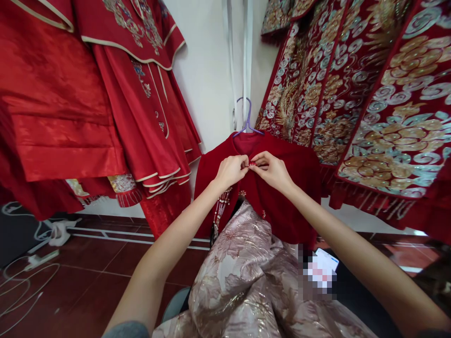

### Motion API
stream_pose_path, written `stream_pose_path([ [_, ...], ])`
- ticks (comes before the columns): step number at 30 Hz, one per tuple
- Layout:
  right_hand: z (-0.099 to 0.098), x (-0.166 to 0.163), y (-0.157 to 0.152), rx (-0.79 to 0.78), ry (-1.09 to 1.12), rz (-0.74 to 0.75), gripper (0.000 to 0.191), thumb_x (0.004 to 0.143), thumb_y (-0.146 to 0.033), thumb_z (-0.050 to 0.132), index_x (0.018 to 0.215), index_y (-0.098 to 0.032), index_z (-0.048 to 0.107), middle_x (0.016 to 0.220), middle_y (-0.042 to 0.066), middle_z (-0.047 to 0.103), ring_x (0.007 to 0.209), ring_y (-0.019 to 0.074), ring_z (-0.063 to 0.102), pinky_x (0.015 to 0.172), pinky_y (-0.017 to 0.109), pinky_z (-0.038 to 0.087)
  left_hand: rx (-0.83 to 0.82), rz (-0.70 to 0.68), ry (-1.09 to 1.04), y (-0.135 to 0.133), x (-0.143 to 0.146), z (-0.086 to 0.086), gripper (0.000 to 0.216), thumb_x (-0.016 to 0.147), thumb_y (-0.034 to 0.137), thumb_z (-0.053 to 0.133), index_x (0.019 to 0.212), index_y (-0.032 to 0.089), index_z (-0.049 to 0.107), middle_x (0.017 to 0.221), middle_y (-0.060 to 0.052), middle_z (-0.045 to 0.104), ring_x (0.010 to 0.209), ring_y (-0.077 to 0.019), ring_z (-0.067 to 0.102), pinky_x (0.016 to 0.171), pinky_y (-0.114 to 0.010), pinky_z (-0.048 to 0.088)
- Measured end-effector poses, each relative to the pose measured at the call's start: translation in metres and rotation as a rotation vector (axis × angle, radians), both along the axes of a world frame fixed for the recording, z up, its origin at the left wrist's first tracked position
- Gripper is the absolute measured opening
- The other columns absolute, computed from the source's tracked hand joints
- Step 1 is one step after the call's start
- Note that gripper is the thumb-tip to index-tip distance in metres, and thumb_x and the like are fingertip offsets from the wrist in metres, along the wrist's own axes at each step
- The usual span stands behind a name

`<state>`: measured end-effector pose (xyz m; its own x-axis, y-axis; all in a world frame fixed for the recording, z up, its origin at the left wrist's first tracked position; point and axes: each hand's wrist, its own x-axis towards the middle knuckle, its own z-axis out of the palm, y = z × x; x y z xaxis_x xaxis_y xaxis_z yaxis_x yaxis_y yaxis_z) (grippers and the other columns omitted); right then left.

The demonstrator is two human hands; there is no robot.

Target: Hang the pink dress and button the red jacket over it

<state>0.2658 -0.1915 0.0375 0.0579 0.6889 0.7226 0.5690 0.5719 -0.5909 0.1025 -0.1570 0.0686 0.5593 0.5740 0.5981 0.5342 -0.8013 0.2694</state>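
Note:
A dark red velvet jacket [282, 197] hangs on a purple hanger [247, 123] in front of a white wall. My left hand [230, 170] and my right hand [270, 170] meet at the jacket's neckline, both pinching the fabric or a small fastening there; what exactly sits between the fingers is too small to make out. A beaded tassel [220, 211] dangles from the jacket's left front. Below the jacket lies a pink and silver brocade garment [246, 281], spread toward me.
Red satin embroidered robes [105, 94] hang at the left. Heavily gold-embroidered red garments [369, 94] hang at the right. White cables and a power strip [38, 258] lie on the dark red tiled floor at the left. A blurred-out item [319, 272] rests at the lower right.

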Motion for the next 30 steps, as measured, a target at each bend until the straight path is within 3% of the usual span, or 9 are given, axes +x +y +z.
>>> stream_pose_path([
  [8,0.003,0.003,0.003,-0.014,-0.004,0.091,0.019,0.074,-0.031,0.066,0.087,-0.02,0.056,0.085,0.003,0.066,0.078,0.0159,0.065,0.073,0.032,0.057,0.009,-0.015,0.036,0.002,-0.001,0.005,0.006,0.075,0.016,0.06,0.072,0.021,0.061,0.069,-0.001,0.063,0.068,-0.0174,0.058,0.069,-0.027,0.041],
  [11,-0.004,0.001,0.006,-0.003,0.093,0.161,0.026,0.073,-0.032,0.065,0.093,-0.022,0.053,0.09,0.003,0.063,0.084,0.0163,0.063,0.076,0.031,0.056,-0.062,-0.04,-0.077,0.001,0.003,-0.004,0.007,0.073,0.016,0.062,0.077,0.021,0.06,0.072,0.0,0.065,0.068,-0.0156,0.059,0.068,-0.026,0.043],
  [15,-0.051,-0.011,-0.003,0.027,0.364,0.165,0.041,0.073,-0.034,0.063,0.109,-0.025,0.046,0.109,0.006,0.06,0.102,0.0184,0.06,0.093,0.037,0.049,-0.261,-0.034,-0.425,0.006,0.02,-0.035,0.004,0.077,0.015,0.059,0.081,0.017,0.06,0.081,-0.003,0.068,0.071,-0.0117,0.061,0.07,-0.024,0.048],
  [17,-0.085,-0.014,-0.015,-0.02,0.377,0.023,0.048,0.07,-0.033,0.066,0.113,-0.025,0.046,0.115,0.009,0.059,0.105,0.0217,0.058,0.092,0.04,0.049,-0.367,-0.03,-0.581,0.009,0.028,-0.049,0.005,0.079,0.013,0.057,0.08,0.015,0.061,0.086,-0.005,0.069,0.073,-0.0106,0.062,0.073,-0.023,0.05],
  [19,-0.112,-0.009,-0.028,-0.138,0.342,-0.033,0.037,0.07,-0.031,0.064,0.103,-0.025,0.052,0.102,0.007,0.064,0.094,0.0238,0.061,0.085,0.042,0.051,-0.465,-0.021,-0.699,0.01,0.034,-0.058,0.005,0.079,0.015,0.058,0.082,0.014,0.063,0.089,-0.006,0.07,0.076,-0.011,0.063,0.073,-0.024,0.051],
  [21,-0.124,0.004,-0.039,-0.228,0.393,-0.009,0.018,0.07,-0.03,0.061,0.086,-0.023,0.056,0.087,0.005,0.067,0.084,0.0238,0.062,0.079,0.04,0.052,-0.587,-0.028,-0.777,0.006,0.036,-0.061,0.011,0.083,0.023,0.058,0.086,0.014,0.064,0.092,-0.008,0.07,0.078,-0.0126,0.064,0.071,-0.025,0.053],
  [26,-0.097,0.034,-0.061,-0.275,0.583,0.064,0.01,0.074,-0.031,0.053,0.074,-0.022,0.055,0.068,0.001,0.061,0.062,0.0163,0.057,0.059,0.028,0.05,-0.892,-0.124,-0.941,-0.023,0.037,-0.077,0.056,0.094,0.057,0.025,0.105,0.019,0.064,0.119,-0.012,0.065,0.108,-0.0188,0.061,0.083,-0.03,0.052],
  [28,-0.082,0.032,-0.072,-0.339,0.523,0.161,0.01,0.075,-0.03,0.052,0.076,-0.021,0.057,0.07,0.0,0.062,0.062,0.015,0.057,0.061,0.027,0.05,-1.045,-0.251,-0.997,-0.037,0.038,-0.091,0.064,0.091,0.063,0.018,0.114,0.024,0.062,0.125,-0.009,0.062,0.115,-0.0204,0.057,0.085,-0.033,0.051],
  [30,-0.073,0.026,-0.082,-0.407,0.336,0.236,0.012,0.076,-0.03,0.055,0.083,-0.021,0.059,0.076,0.001,0.065,0.068,0.0158,0.06,0.067,0.028,0.051,-1.195,-0.4,-1.038,-0.045,0.038,-0.103,0.068,0.088,0.068,0.022,0.113,0.02,0.063,0.116,-0.011,0.066,0.108,-0.0226,0.061,0.084,-0.034,0.05],
])
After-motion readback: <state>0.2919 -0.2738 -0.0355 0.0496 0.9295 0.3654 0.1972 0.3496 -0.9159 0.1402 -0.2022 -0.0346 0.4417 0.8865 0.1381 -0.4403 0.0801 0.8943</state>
